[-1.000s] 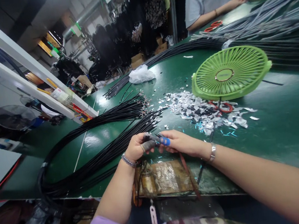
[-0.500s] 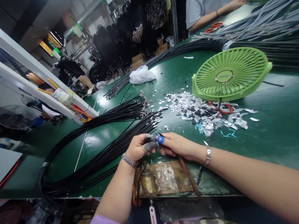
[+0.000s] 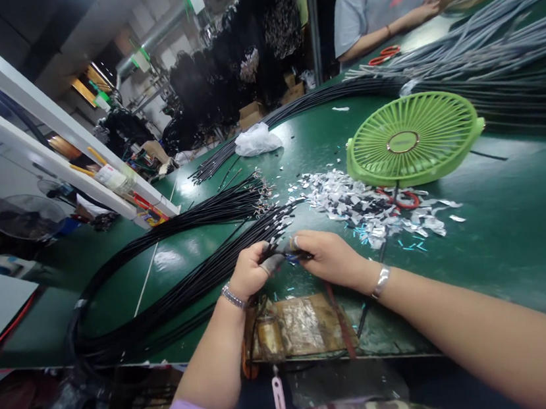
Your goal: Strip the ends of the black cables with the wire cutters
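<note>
Head view: left hand (image 3: pixel 252 272) and right hand (image 3: pixel 330 257) pinched narrow, apparently on a cable end (image 3: pixel 287 252) between them.
Black cables (image 3: pixel 206 272): on the surface (image 3: pixel 514 221), beside the left hand.

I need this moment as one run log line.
left hand, right hand: fingertips close together | between fingertips: unclear | beside left hand: black cables | beyond right hand: silver scraps, green fan

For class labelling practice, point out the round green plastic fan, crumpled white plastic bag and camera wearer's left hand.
Round green plastic fan (image 3: pixel 403 142), head view: central badge.
Crumpled white plastic bag (image 3: pixel 257 141), head view: its middle.
Left hand (image 3: pixel 252 270), head view: thumb-side surface.
</note>
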The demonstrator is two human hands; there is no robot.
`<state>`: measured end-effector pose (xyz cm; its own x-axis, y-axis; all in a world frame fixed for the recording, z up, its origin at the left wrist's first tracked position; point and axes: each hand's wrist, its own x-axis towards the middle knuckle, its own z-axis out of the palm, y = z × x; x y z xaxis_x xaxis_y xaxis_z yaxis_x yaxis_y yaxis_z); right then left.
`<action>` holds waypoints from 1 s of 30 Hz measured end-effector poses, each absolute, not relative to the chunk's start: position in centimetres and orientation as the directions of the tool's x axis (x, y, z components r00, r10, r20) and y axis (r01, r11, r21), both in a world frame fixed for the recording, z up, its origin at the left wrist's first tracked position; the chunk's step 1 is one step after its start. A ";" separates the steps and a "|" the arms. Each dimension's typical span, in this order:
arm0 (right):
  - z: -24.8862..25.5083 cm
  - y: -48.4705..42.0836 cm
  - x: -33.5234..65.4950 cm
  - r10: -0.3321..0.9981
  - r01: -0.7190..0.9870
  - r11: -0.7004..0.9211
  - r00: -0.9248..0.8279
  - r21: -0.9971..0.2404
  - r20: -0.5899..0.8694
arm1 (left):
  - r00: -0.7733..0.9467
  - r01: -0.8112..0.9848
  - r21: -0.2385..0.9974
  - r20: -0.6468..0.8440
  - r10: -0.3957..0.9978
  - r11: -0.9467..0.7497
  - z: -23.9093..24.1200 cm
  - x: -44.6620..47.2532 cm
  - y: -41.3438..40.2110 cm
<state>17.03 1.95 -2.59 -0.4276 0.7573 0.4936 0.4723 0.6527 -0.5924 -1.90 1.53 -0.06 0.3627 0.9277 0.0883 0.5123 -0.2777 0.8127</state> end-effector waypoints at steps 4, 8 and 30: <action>-2.4 2.5 17.0 0.875 0.412 0.456 -0.368 -0.789 0.314 | 0.390 0.785 0.318 0.412 0.823 -0.531 0.2 -1.9 0.9; -2.6 2.9 16.8 0.927 0.211 0.203 -0.357 -0.956 0.118 | 0.510 0.806 0.082 0.407 0.757 -0.587 0.2 -1.5 0.5; -2.5 2.7 17.3 0.817 0.337 0.559 -0.377 -0.758 0.436 | 0.310 0.305 0.948 -0.011 0.951 -0.088 0.1 -0.2 1.1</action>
<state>17.32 2.69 -2.55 -0.3773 0.8173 0.4356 0.3366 0.5592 -0.7576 -0.21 1.10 0.14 0.3101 0.9506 -0.0114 0.3046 -0.0880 0.9484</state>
